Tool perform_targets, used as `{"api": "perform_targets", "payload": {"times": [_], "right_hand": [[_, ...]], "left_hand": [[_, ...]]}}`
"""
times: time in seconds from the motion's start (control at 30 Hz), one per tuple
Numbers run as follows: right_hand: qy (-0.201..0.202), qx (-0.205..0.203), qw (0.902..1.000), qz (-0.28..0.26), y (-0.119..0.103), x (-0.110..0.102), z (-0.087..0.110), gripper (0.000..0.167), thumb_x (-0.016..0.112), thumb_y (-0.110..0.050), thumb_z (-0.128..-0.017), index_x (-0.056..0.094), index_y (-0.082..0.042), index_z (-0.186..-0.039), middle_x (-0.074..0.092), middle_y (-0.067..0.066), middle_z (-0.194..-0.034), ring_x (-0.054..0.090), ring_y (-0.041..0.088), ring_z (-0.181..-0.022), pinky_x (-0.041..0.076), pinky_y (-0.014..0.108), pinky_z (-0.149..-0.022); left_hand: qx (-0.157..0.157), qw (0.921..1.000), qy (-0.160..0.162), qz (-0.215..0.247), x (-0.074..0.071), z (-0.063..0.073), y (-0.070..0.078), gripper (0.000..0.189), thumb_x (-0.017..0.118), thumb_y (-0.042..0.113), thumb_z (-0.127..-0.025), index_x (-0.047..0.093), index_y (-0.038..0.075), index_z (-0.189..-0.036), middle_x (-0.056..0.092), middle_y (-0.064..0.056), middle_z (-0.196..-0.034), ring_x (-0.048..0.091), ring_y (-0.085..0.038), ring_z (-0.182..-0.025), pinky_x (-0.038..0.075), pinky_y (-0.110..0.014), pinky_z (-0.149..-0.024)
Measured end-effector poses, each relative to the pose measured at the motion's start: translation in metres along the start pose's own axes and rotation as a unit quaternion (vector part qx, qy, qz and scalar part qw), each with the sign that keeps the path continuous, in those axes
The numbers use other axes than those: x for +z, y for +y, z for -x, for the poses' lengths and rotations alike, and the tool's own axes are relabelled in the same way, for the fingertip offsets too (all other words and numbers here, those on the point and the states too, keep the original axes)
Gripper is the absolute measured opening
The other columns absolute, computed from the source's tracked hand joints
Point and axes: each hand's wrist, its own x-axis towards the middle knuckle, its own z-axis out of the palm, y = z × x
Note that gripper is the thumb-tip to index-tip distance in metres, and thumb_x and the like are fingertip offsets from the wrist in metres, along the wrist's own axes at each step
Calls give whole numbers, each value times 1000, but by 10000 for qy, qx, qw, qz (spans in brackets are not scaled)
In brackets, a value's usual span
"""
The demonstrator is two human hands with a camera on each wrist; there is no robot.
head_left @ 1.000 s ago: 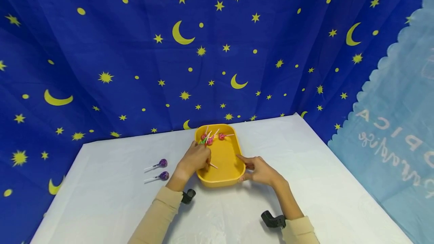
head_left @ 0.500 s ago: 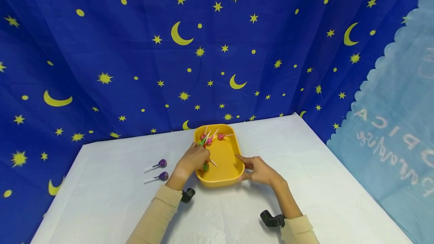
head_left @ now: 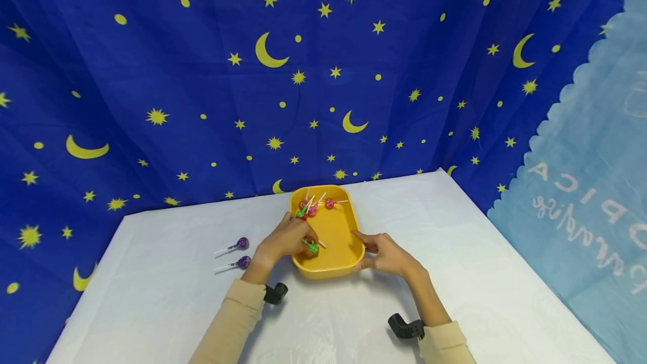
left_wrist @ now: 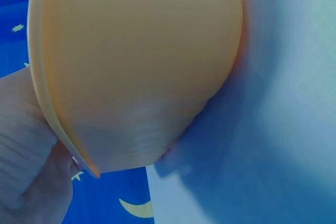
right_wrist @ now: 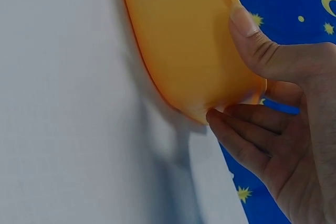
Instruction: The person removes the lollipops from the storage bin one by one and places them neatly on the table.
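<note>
at the yellow tray's point(head_left: 337, 240) four o'clock, your right hand point(head_left: 388, 255) is clamped on its edge, likely to steady it. inside, toward eight o'clock, your left hand's point(head_left: 292, 237) curled fingers hold a green lollipop point(head_left: 312, 248); exact contact hidden. other lollipops point(head_left: 313, 210) gather round eleven to twelve, perhaps leaving the near end free. outside, toward nine, two purple lollipops point(head_left: 244, 263) lie near-parallel, heads trayward, apparently within easy left reach.

White-covered table point(head_left: 151, 308). On it: yellow tray point(head_left: 336, 235); left of tray, two purple lollipops point(head_left: 242, 243), sticks pointing away from it.
</note>
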Motion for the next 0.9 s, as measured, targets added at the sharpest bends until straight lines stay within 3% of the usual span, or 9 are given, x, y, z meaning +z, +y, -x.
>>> {"api": "perform_targets", "payload": {"times": [0.33, 0.67, 0.9], "right_hand": [[-48, -29, 10000, 32, 0, -1, -1, 85, 83, -34, -76, 43, -2, -145, 44, 21, -146, 59, 35, -121, 48, 44, -100], [-6, -62, 10000, -68, -1, 1, -1, 83, 83, -30, -77, 44, -2, -144, 44, 20, -147, 59, 33, -121, 48, 42, -99], [14, -64, 10000, -6, 0, 0, 0, 83, 83, -32, -76, 44, -3, -144, 45, 19, -147, 59, 33, -120, 48, 43, -99]], "left_hand": [[55, 9970, 494, 601, 7, 6, -2, 23, 81, 19, -79, 78, 17, -101, 76, 6, -96, 65, -9, -91, 29, -41, -96], [2, 9912, 1009, 858, 10, 9, -2, 23, 82, 24, -77, 78, 17, -99, 76, 6, -97, 66, -10, -94, 31, -41, -94], [191, 9814, 1275, 1425, 9, 14, 3, 24, 80, 14, -79, 77, 16, -102, 75, 5, -102, 66, -14, -98, 45, -37, -93]]}}
